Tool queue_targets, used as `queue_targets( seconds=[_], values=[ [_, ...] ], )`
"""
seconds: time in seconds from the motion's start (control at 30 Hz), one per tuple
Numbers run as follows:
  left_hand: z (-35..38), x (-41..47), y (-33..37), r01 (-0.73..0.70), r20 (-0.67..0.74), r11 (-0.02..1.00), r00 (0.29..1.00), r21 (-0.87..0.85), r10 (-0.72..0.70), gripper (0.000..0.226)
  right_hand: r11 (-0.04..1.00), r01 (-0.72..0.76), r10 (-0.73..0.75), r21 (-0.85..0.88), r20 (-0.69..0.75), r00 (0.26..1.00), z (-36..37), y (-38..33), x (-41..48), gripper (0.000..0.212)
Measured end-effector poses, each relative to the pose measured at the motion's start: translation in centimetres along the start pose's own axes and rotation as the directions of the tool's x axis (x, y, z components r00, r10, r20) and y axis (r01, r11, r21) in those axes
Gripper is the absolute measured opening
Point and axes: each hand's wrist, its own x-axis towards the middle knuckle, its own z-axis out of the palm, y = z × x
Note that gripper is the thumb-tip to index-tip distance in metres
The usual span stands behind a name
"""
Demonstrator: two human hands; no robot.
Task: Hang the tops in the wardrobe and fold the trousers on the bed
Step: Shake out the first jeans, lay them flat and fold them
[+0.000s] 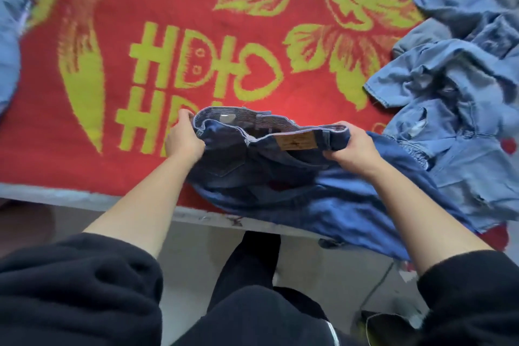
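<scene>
1. Head view: dark jeans (pixel 266 174) at the near edge of the bed (pixel 140 166), waistband gripped at either end by left hand (pixel 184 140) and right hand (pixel 352 147), fingers curled round the cloth.
2. Not yet folded; pale denim heap (pixel 455 98) unsorted at right; wardrobe out of sight.
3. Waistband stretched left to right, opening upward; legs trailing near-right over the edge.

Blurred blue garment (pixel 8 36), perhaps denim.

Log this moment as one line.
step: fold trousers | dark jeans: draped over bed edge | left hand: grips waistband | right hand: grips waistband | pale denim pile: right, untouched
</scene>
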Motion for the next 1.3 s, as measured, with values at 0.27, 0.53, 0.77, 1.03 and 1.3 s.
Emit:
queue_targets(
  seconds=[0.27,0.53,0.77,1.03,1.3],
  values=[
    [-10.3,-11.9,-0.6,-0.342,0.109,0.914,0.922,-0.22,0.372,0.034,0.988,0.12,-0.14,0.093,0.251,0.958,-4.2,-3.5,-15.2,0.048],
    [-27.5,-23.5,5.0,-0.674,-0.085,0.704,0.706,0.224,0.703,0.027,0.818,0.139,-0.338,-0.558,-0.27,0.902,-17.0,-8.9,-29.0,0.033],
    [-42.5,-35.6,12.1,-0.82,-0.68,0.507,0.212,0.267,0.702,0.031,0.78,0.28,-0.624,-0.56,-0.731,0.276,-27.1,-20.0,-41.9,0.031],
    [-49.5,-40.3,13.9,-0.765,-0.86,0.551,-0.005,0.332,0.511,0.038,0.746,0.412,-0.59,-0.523,-0.806,0.044,-30.6,-24.5,-46.5,0.03],
    [-50.4,-31.1,14.9,-0.877,-0.687,0.473,0.294,0.082,0.665,0.026,0.757,0.481,-0.586,-0.442,-0.784,0.203,-29.4,-27.9,-39.0,0.033]
  ],
)
